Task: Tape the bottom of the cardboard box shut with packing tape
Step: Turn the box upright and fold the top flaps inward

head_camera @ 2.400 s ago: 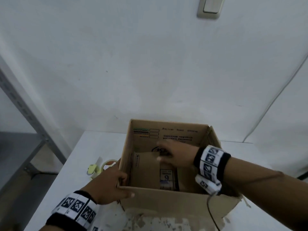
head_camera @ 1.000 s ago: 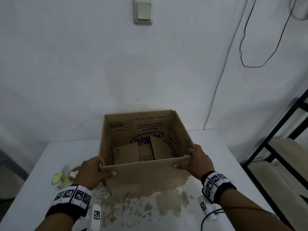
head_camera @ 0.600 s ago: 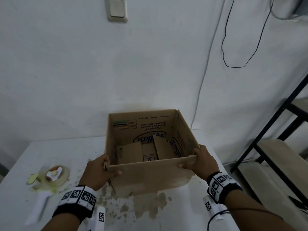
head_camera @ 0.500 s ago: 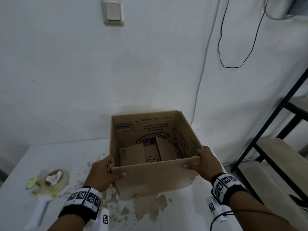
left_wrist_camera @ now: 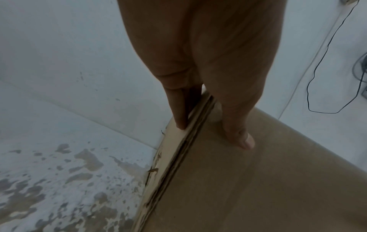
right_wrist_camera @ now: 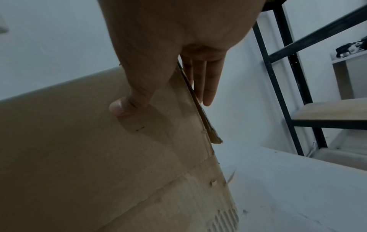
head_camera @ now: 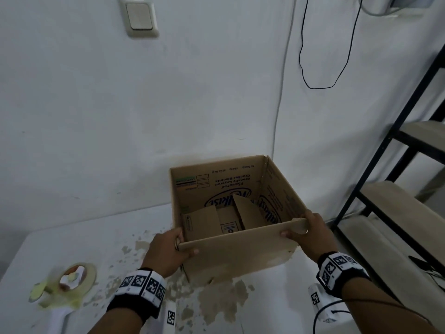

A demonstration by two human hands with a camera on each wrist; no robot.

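The open-topped cardboard box point(head_camera: 238, 256) stands on the white table point(head_camera: 72, 239), its inner bottom flaps point(head_camera: 204, 222) loosely folded and partly sticking up. At the near left corner my left hand point(head_camera: 180, 245) pinches the rim, thumb point(left_wrist_camera: 244, 138) on the near wall and fingers point(left_wrist_camera: 178, 109) on the left wall. My right hand point(head_camera: 297, 231) grips the near right corner the same way, thumb point(right_wrist_camera: 123, 108) on the near wall and fingers point(right_wrist_camera: 206, 87) down the right wall. The tape dispenser point(head_camera: 69, 283) with its roll lies on the table at the far left, apart from both hands.
Brown patches of peeled paint point(head_camera: 216, 297) mark the table in front of the box. A black metal rack with wooden shelves point(head_camera: 397, 213) stands close on the right. The white wall behind carries a light switch point(head_camera: 139, 16) and a hanging black cable point(head_camera: 317, 85).
My right hand has come out of the box and taken the near right corner. Held by both hands, the box has shifted right, away from the tape dispenser.
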